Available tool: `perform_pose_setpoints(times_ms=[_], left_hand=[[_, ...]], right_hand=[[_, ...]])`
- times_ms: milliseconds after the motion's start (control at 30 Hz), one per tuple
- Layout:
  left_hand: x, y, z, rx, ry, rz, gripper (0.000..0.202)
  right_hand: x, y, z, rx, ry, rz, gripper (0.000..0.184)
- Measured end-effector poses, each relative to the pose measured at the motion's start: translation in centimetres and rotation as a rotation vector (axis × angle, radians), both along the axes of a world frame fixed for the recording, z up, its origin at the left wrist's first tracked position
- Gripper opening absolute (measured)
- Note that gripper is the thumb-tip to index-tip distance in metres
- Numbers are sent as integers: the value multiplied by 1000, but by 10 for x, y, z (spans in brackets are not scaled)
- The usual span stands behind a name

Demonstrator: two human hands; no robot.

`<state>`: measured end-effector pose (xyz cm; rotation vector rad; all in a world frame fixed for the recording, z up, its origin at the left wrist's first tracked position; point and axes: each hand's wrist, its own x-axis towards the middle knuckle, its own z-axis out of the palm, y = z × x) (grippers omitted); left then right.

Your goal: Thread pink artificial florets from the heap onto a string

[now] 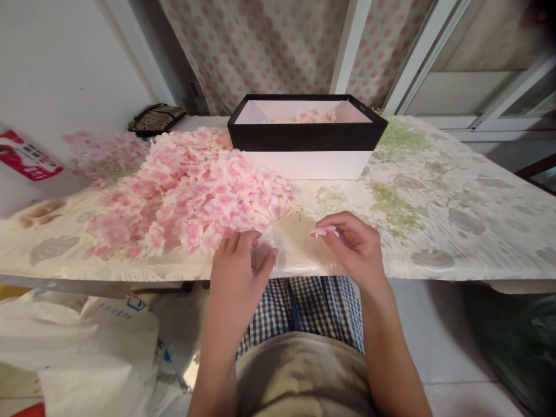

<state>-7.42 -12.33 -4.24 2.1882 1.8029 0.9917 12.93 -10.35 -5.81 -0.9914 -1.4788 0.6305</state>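
A large heap of pink and white artificial flowers [195,191] covers the left half of the table. My left hand [238,260] is at the heap's near edge, thumb and fingers apart, with nothing seen between them. To the right, my right hand [354,243] pinches a small pale pink artificial flower [324,231] between thumb and fingertips. Behind both hands stands an open box [308,139], white below with a black rim. Some pink flowers [315,116] show inside it; its floor is hidden by the front wall.
Small green stem pieces [395,208] lie on the patterned tablecloth [456,231] at the right. A dark patterned pouch [156,119] rests at the back left. White plastic bags [95,347] are below the table at the left. A polka-dot curtain [260,46] hangs behind.
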Motion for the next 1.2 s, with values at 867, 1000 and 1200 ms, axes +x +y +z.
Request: perform_pose_setpoints(times_ms=[867,1000,1200], left_hand=[[37,18,3,-224,-867,-478,28],[41,25,1,-233,-928,-531,29],[40,27,-7,-237,-974,-552,27]], right_hand=[[5,1,3,81,-41,282,12],[4,0,-3,94,25,216,14],[1,-1,-4,99,6,206,15]])
